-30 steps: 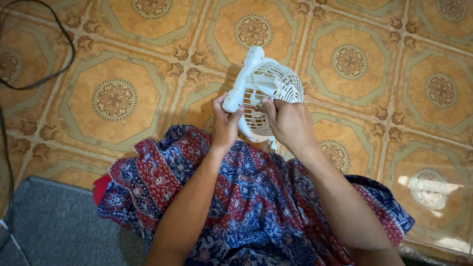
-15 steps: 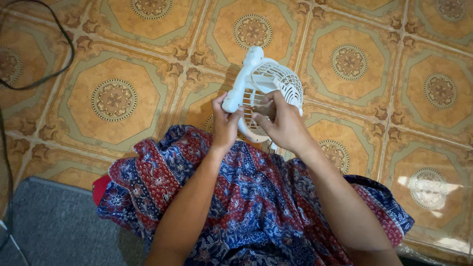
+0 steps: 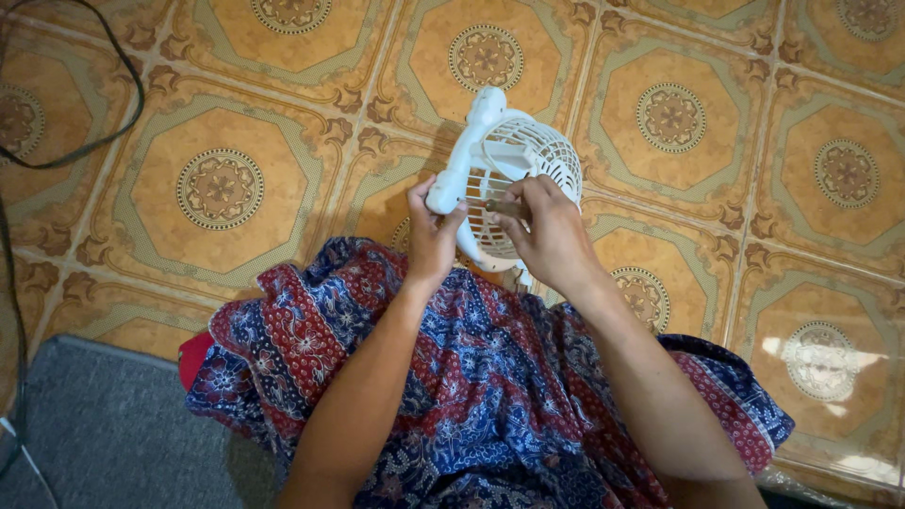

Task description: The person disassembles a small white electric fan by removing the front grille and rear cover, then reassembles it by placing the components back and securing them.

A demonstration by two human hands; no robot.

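Hands meet at centre frame, slightly above the middle, around a small white plastic desk fan with a round wire-style grille [image 3: 528, 155]. Left hand [image 3: 432, 236] is wrapped closed on the fan's white stand or handle arm, which runs up toward the top of the frame; judged a steadying hold, keeping the grille face turned toward the person. Right hand [image 3: 547, 231] lies against the grille, fingertips pinched narrow on something small and dark at the grille's centre; whether that is a tool, a screw or part of the fan cannot be told. Fan hangs clear of the floor, above the knees, so both sides stay reachable.

Lap is covered by a red and blue patterned batik cloth [image 3: 471, 396], filling the lower centre. A bit of red fabric [image 3: 193, 356] shows at its left edge.

Surface: glossy ochre floor tiles with green octagonal borders and round medallions [image 3: 217, 188], spanning most of the frame; a bright reflection sits at lower right. Grey mat or carpet [image 3: 85, 434] occupies the lower left corner. Black cable [image 3: 113, 57] loops across the upper left and trails down the left edge.
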